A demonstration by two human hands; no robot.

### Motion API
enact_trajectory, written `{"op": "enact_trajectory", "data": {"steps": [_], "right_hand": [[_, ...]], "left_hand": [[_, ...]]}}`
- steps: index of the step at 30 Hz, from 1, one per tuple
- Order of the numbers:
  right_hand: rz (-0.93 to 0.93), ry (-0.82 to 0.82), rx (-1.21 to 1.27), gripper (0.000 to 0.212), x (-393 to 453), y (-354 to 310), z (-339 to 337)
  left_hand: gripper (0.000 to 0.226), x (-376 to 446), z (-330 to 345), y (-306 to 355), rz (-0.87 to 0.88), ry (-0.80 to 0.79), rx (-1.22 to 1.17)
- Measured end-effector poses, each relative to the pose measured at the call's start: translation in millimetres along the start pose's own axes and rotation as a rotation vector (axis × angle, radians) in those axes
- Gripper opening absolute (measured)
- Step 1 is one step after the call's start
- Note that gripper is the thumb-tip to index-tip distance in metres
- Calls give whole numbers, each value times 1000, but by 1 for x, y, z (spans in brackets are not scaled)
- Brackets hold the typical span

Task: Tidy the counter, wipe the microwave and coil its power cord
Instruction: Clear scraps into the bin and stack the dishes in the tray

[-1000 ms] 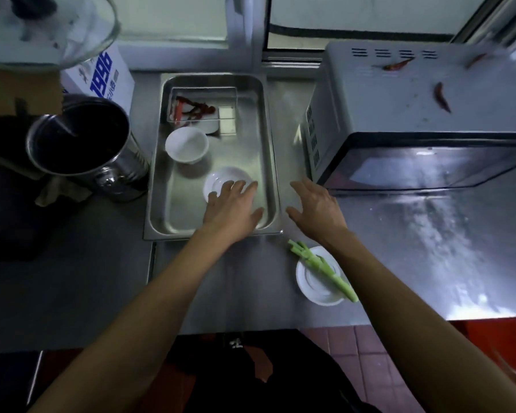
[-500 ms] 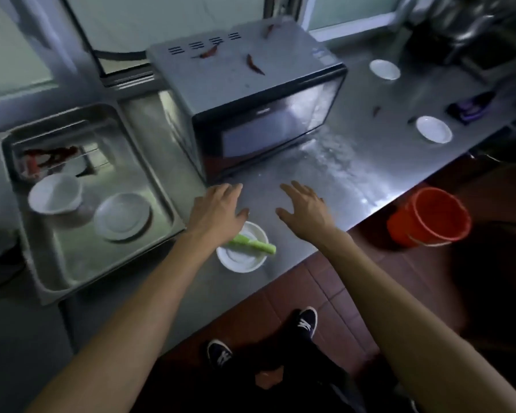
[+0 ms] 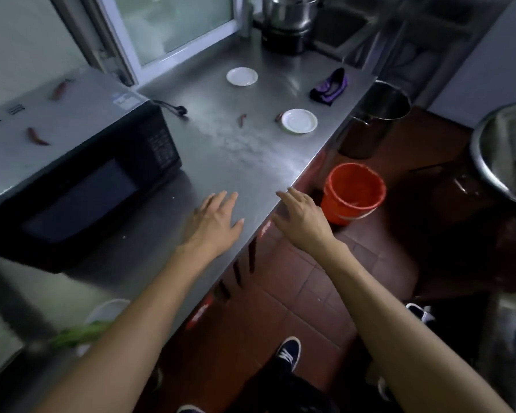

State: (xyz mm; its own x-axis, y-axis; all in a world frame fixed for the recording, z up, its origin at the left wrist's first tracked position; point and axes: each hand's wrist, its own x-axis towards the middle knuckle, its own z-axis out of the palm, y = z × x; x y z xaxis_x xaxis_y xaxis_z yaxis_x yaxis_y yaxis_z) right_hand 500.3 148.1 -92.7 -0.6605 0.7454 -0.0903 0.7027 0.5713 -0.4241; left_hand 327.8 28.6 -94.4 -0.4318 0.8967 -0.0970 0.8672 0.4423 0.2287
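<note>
The microwave (image 3: 72,162) stands at the left on the steel counter (image 3: 251,162), with red chillies (image 3: 36,137) lying on its top. Its black power cord (image 3: 173,108) ends in a plug on the counter behind its right corner. My left hand (image 3: 215,222) hovers flat and empty over the counter in front of the microwave. My right hand (image 3: 301,216) is spread and empty at the counter's front edge. Two white saucers (image 3: 299,121) (image 3: 242,76), a loose chilli (image 3: 242,120) and a purple cloth (image 3: 329,87) lie farther back.
An orange bucket (image 3: 353,192) and a steel pot (image 3: 376,117) stand on the tiled floor beside the counter. A saucer with green stalks (image 3: 99,326) sits at the lower left. A metal pot (image 3: 289,22) is at the counter's far end, a steel bowl (image 3: 507,156) at right.
My view has swung right along the counter, away from the steel tray. Both hands have travelled right with it, past the saucer of green stalks, still empty.
</note>
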Motion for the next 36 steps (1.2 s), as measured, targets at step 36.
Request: {"op": "enact_trajectory", "data": {"steps": [36], "right_hand": [[83,-176,-110,74,314,196,-64]], "left_hand": [[66,377,34,102,-3,-114,-89]]}}
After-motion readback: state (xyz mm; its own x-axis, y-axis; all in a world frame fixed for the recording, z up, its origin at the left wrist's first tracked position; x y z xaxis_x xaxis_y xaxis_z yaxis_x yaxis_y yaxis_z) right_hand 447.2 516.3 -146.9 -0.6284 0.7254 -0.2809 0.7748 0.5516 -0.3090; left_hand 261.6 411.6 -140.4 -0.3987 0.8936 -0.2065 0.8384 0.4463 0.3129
